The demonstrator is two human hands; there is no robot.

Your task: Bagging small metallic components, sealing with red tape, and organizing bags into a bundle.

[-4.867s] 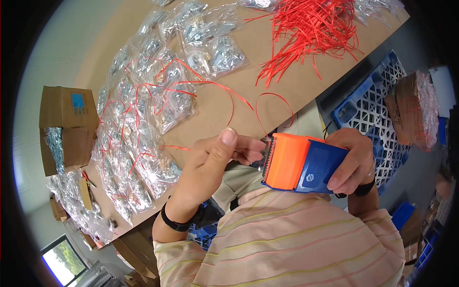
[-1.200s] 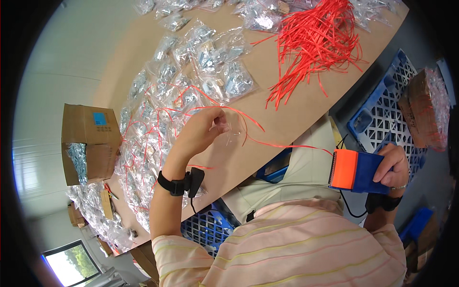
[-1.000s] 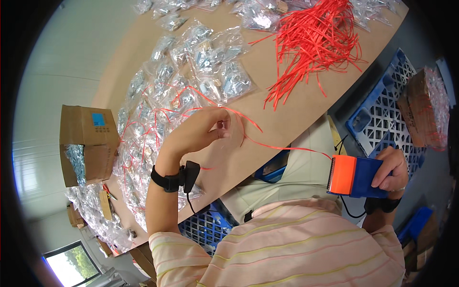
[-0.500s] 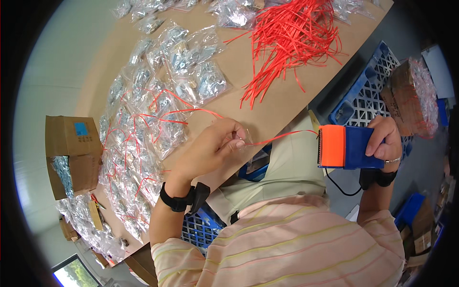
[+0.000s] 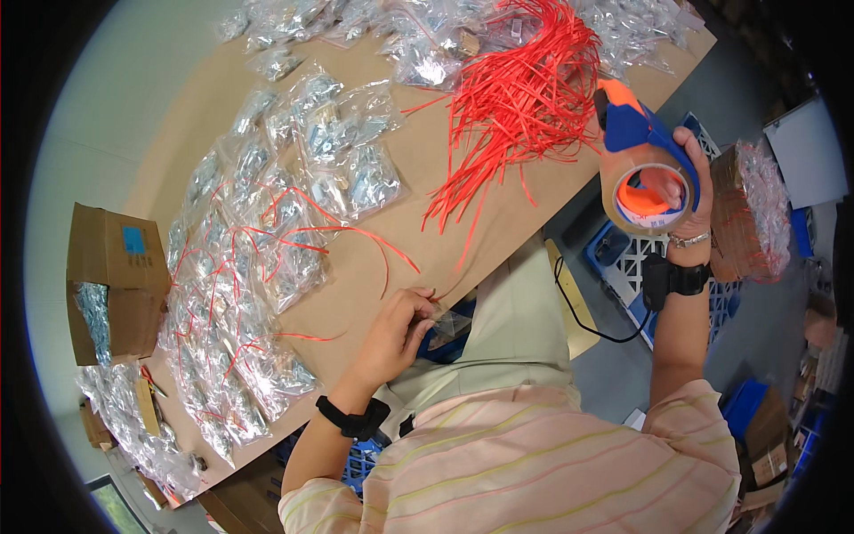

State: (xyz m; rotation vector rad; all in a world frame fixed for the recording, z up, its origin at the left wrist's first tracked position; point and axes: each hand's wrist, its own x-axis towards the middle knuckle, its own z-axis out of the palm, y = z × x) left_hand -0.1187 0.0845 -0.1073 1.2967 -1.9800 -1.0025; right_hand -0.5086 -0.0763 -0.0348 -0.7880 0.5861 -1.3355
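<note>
My right hand (image 5: 696, 182) grips a blue and orange tape dispenser (image 5: 633, 133) loaded with a roll of clear tape (image 5: 614, 191). It is raised beside the table's right edge, close to a large bundle of red ribbons (image 5: 525, 98). My left hand (image 5: 400, 331) is at the table's near edge, thumb and fingers pinched together. A small clear film (image 5: 447, 327) shows by its fingertips; whether the fingers hold it is hard to tell. Left of this hand, clear bags (image 5: 294, 267) of small metal-looking parts lie in rows, several with red ribbons (image 5: 356, 233) trailing over them.
An open cardboard box (image 5: 120, 267) sits at the table's left side. More filled bags (image 5: 427, 44) are heaped along the far edge. Right of the table are a blue plastic pallet (image 5: 614, 249) and a carton with bagged goods (image 5: 743, 214). A black cable (image 5: 578, 325) hangs near my leg.
The tape dispenser has swung up and away, turning to show its roll. My left hand has dropped back toward me; the red ribbon that stretched between it and the dispenser is gone from there.
</note>
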